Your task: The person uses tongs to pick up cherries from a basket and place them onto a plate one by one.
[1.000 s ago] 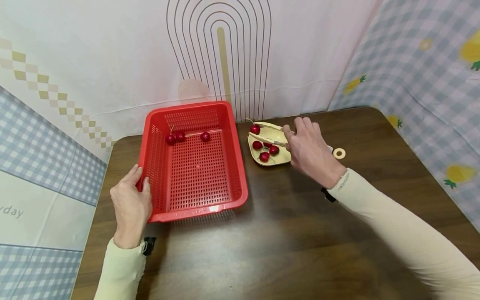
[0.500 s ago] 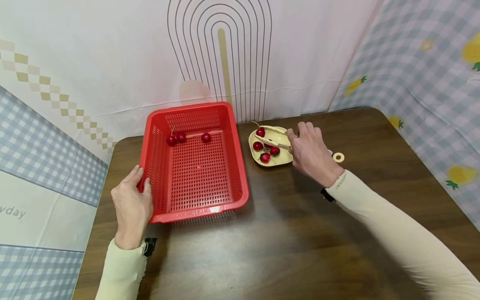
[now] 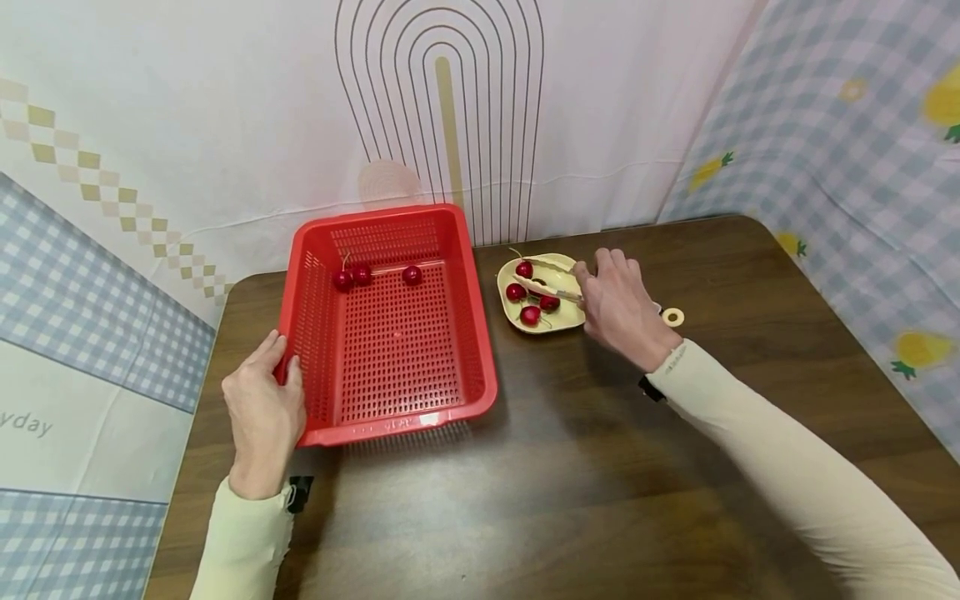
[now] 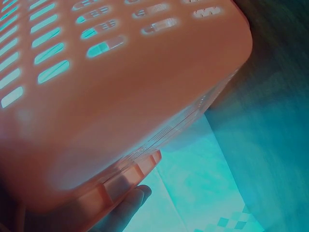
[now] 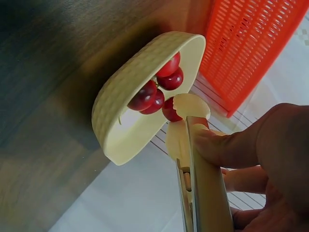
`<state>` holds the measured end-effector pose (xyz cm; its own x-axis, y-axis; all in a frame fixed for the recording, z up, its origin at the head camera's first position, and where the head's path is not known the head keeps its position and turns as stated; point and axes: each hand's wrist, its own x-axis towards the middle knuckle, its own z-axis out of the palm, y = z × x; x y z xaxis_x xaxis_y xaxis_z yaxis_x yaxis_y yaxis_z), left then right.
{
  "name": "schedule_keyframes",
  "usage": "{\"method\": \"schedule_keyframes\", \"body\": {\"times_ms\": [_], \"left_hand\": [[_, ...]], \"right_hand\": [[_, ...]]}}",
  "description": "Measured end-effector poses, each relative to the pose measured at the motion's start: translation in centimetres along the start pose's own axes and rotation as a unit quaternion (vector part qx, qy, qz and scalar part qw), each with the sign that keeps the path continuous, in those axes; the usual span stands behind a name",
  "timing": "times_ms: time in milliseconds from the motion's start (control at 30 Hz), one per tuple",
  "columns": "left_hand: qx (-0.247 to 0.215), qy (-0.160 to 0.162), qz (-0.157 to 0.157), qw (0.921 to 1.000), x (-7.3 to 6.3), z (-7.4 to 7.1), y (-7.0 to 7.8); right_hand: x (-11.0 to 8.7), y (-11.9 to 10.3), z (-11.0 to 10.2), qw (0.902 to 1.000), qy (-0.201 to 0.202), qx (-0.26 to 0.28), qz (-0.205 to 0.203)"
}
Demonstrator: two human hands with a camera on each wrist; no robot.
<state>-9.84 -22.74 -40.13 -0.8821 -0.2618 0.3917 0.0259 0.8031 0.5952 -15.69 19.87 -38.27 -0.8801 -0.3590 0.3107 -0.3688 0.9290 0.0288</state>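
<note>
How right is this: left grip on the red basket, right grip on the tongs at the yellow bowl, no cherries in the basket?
One part is wrong: the basket does have cherries in it. The head view shows three cherries toward its far side. The rest stands: left grip on the basket, right grip on the tongs at the yellow bowl.

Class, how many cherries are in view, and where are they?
8: three cherries in the red basket, near its back; four in the yellow bowl; one at the tips of the tongs. More may be hidden.
</note>
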Motion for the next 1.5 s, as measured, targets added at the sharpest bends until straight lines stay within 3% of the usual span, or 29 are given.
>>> {"method": "schedule_keyframes", "body": {"times_ms": [667, 1500], "left_hand": [[0.0, 0.008, 0.009, 0.9999, 0.0, 0.0, 0.0], [-0.001, 0.008, 0.005, 1.0, 0.0, 0.1, -0.1]], "right_hand": [[-0.6, 0.0, 0.0, 0.9998, -0.019, -0.004, 0.011], [0.6, -0.5, -2.5, 0.9996, 0.024, -0.014, -0.009]]}}
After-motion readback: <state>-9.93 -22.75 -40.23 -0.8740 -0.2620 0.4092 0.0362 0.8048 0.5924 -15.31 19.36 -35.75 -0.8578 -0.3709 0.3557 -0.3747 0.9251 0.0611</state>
